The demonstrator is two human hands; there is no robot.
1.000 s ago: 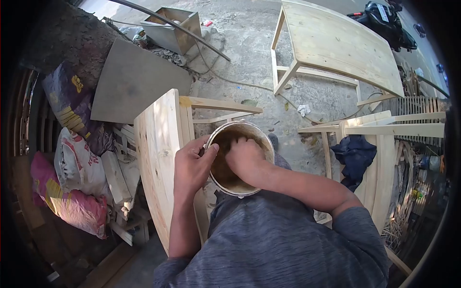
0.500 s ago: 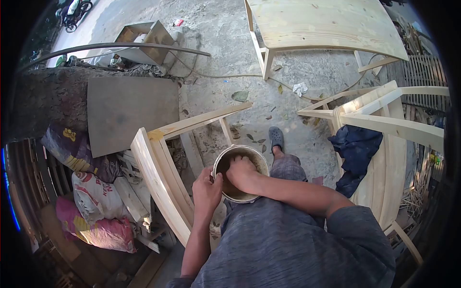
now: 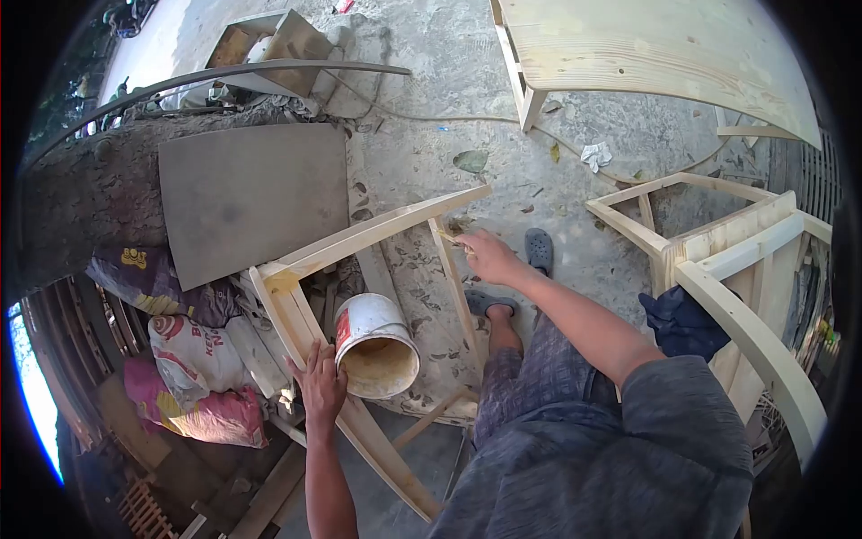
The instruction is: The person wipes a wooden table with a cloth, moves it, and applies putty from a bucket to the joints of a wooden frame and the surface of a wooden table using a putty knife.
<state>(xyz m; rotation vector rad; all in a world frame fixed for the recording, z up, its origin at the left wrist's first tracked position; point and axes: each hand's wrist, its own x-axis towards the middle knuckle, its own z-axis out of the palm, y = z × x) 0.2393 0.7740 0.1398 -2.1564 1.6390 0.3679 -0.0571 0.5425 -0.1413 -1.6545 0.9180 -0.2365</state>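
Observation:
My right hand (image 3: 492,258) is closed with a small yellowish piece (image 3: 449,239) at its fingertips, right against a leg of the pale wooden frame (image 3: 377,223). Too little of the piece shows to tell its kind. My left hand (image 3: 321,382) lies over the frame's long rail with its fingers stretched out, its thumb side close to the bucket's rim. This white bucket (image 3: 366,314) has a red label and is tilted, its mouth facing me. Inside, its walls are smeared with a yellowish-brown coating.
A wooden table (image 3: 646,54) stands at the back right. Another wooden frame (image 3: 718,234) with a dark cloth (image 3: 682,323) is on my right. At left are a grey board (image 3: 256,198) and several filled sacks (image 3: 193,368). A hose (image 3: 467,119) crosses the concrete floor.
My right hand has come out of the bucket and moved up to the frame's leg. The bucket has shifted down-left and tilted; my left hand has moved from its rim onto the rail.

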